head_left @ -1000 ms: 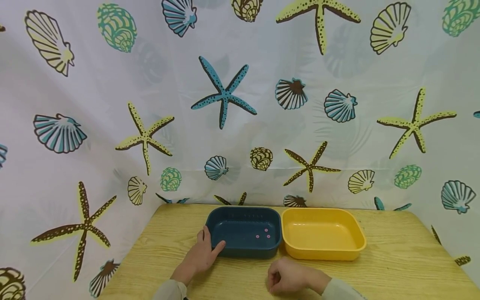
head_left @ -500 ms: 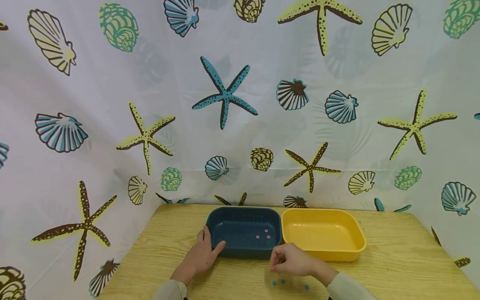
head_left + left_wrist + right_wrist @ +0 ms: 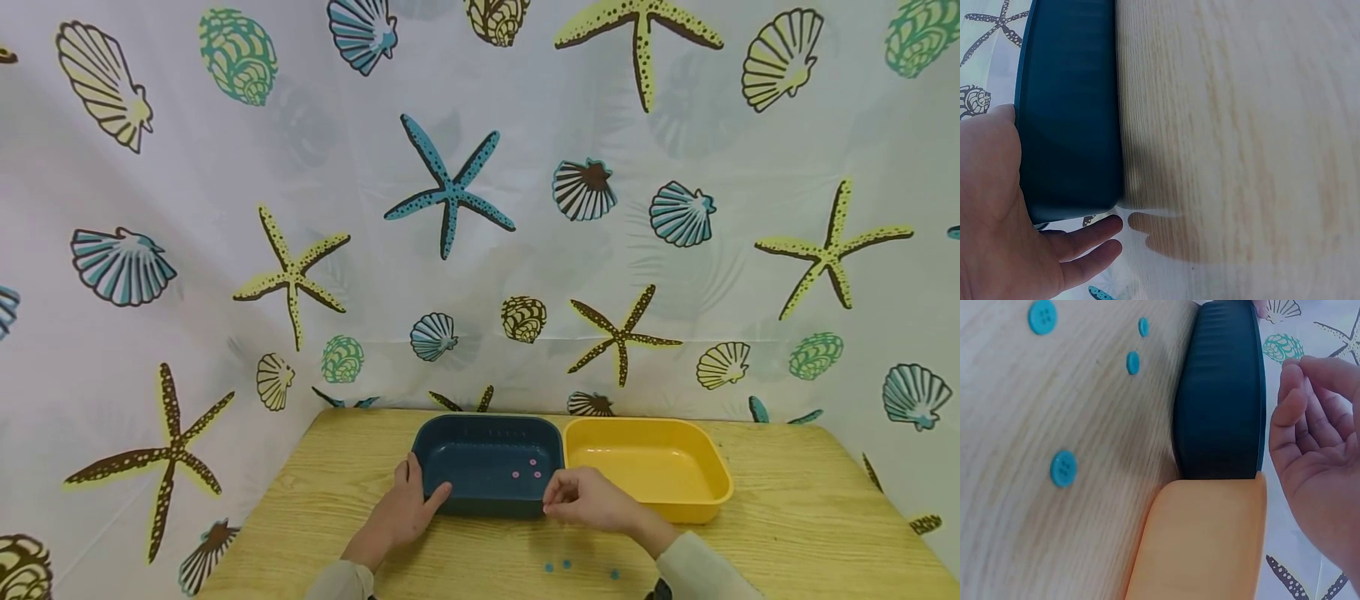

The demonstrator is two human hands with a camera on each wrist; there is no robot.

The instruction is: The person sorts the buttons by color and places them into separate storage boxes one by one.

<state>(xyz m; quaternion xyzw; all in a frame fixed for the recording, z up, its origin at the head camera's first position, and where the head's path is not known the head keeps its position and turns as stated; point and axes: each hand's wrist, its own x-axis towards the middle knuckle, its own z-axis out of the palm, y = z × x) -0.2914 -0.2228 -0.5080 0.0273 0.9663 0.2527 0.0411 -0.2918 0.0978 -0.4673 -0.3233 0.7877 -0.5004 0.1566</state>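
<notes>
We see the left hand [image 3: 397, 508] resting against the dark blue tray [image 3: 487, 507], its fingers apart; three pink buttons [image 3: 537, 475] lie inside. Near the tray's right corner, the right hand [image 3: 594, 502] has fingertips together; we cannot tell if something is between. Four blue buttons [image 3: 1063, 467] lie on the worktop [image 3: 360, 450].

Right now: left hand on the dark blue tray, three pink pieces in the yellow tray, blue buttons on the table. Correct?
One slip: the three pink pieces lie in the dark blue tray, not the yellow tray; the head view shows it. Rest stands.
</notes>
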